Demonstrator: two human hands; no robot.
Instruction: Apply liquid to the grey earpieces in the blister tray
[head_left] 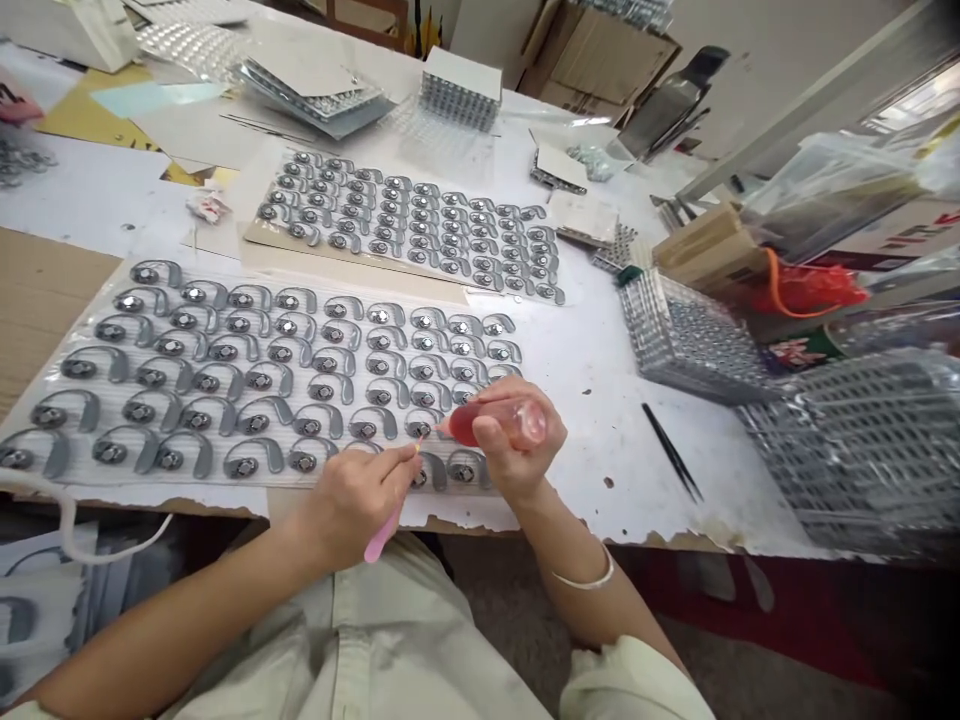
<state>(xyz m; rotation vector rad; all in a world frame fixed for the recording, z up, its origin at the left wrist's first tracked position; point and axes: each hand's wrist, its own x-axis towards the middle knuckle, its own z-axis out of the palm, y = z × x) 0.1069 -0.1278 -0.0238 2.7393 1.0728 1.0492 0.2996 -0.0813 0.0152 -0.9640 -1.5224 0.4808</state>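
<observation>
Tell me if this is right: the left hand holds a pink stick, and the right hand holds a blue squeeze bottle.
No: the head view shows the right hand holding a red squeeze bottle, not a blue one.

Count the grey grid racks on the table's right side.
2. One grey grid rack sits farther back; a second grey grid rack sits nearer, at the right edge. Others may be hidden.

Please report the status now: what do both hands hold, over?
Left hand: pink stick, tip near grey ear-hook part. Right hand: red-filled squeeze bottle, nozzle toward same part.
</observation>
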